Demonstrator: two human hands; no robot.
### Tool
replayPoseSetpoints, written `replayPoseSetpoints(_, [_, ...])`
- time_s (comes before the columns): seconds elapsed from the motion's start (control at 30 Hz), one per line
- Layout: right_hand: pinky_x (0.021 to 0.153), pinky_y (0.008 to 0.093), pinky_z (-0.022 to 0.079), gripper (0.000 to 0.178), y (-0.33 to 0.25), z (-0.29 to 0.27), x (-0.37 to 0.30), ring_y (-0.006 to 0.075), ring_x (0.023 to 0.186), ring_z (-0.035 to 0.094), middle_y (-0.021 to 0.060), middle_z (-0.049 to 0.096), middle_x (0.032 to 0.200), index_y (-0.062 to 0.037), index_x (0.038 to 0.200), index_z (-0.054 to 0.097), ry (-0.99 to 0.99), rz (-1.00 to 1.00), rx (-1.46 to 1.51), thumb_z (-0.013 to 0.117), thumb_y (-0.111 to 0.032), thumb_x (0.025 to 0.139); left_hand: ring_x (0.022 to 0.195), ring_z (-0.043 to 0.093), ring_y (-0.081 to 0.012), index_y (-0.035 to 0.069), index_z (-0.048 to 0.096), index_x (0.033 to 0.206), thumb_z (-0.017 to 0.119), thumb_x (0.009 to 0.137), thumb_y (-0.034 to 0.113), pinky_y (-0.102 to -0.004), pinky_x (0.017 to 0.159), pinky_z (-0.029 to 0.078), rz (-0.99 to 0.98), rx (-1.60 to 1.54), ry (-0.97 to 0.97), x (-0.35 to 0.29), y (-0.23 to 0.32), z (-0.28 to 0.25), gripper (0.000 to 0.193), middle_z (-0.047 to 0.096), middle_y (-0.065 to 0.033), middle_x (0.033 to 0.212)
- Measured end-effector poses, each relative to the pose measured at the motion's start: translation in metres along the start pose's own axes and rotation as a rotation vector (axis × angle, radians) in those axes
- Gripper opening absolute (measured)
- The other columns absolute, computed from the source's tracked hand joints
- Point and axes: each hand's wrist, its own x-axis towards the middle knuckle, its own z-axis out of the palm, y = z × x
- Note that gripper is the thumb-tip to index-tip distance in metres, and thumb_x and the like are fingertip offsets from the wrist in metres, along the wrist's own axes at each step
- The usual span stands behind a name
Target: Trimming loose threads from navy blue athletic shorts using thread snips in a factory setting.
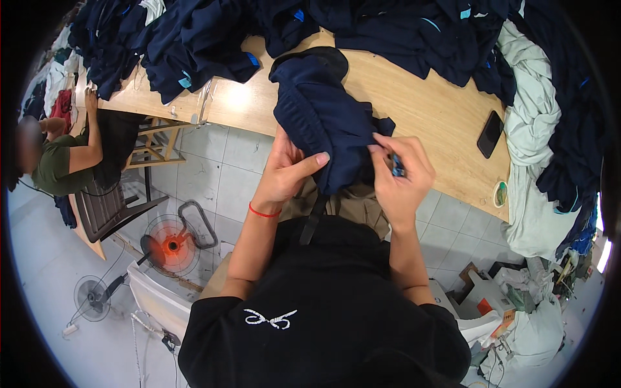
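Note:
A dark navy garment [333, 119] hangs over the near edge of the wooden table, its ribbed or gathered band toward my left. My left hand [288, 165] grips its left side, with the thumb lying on top of the cloth and the other fingers behind it. At the right edge of the cloth, my right hand [407, 171] pinches with thumb and forefinger. A small blue tool [396, 165] is tucked in the curled fingers of that hand; most of it is hidden, so its kind is unclear. Under the garment's far end lies a black rounded piece [330, 61].
Navy garments [194, 39] are heaped along the far side of the wooden table [427, 136]. A black phone [490, 134] and a small oval dish [500, 193] lie at right, beside pale green cloth [530, 110]. At left are a seated person [68, 155] and an orange-centred fan [173, 246].

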Motion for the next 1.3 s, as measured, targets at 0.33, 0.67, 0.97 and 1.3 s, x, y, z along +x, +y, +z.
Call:
replayPoseSetpoints(0.33, [0.052, 0.0309, 0.050, 0.034, -0.029, 0.016, -0.031, 0.0204, 0.060, 0.066, 0.0051, 0.066, 0.081, -0.0011, 0.102, 0.073, -0.149, -0.429, -0.117, 0.080, 0.006, 0.069, 0.143, 0.055, -0.0252, 0.007, 0.014, 0.168, 0.057, 0.101, -0.015, -0.0389, 0.119, 0.047, 0.270, 0.001, 0.176, 0.012, -0.033, 0.020, 0.082, 0.048, -0.0166, 0.159])
replayPoseSetpoints(0.67, [0.052, 0.0312, 0.050, 0.034, -0.017, 0.011, -0.034, 0.0193, 0.057, 0.063, 0.0039, 0.062, 0.077, -0.0023, 0.099, 0.072, -0.335, -0.298, -0.015, 0.074, 0.010, 0.067, 0.140, 0.058, -0.0250, 0.004, 0.024, 0.164, 0.059, 0.100, -0.015, -0.0385, 0.117, 0.049, 0.304, 0.016, 0.226, 0.010, -0.037, 0.006, 0.075, 0.052, -0.0165, 0.155])
replayPoseSetpoints(0.97, [0.058, 0.0242, 0.044, 0.087, -0.006, 0.007, -0.014, 0.0081, 0.057, 0.049, 0.0017, 0.055, 0.066, -0.0074, 0.160, 0.052, -0.434, 0.061, 0.179, 0.081, 0.011, 0.080, 0.140, 0.057, -0.0216, 0.003, 0.027, 0.163, 0.064, 0.100, -0.011, -0.0382, 0.118, 0.047, 0.183, 0.072, 0.297, 0.010, -0.035, -0.004, 0.074, 0.055, -0.0142, 0.152])
replayPoseSetpoints(1.3, [0.068, 0.0215, 0.048, 0.111, -0.013, -0.020, 0.000, 0.0060, 0.068, 0.054, 0.0020, 0.057, 0.071, -0.0103, 0.175, 0.021, -0.492, 0.368, 0.490, 0.070, 0.018, 0.079, 0.123, 0.066, -0.0135, -0.001, 0.052, 0.147, 0.067, 0.104, 0.000, -0.0289, 0.103, 0.054, -0.144, 0.052, 0.171, 0.005, -0.008, -0.012, 0.046, 0.069, -0.0080, 0.132])
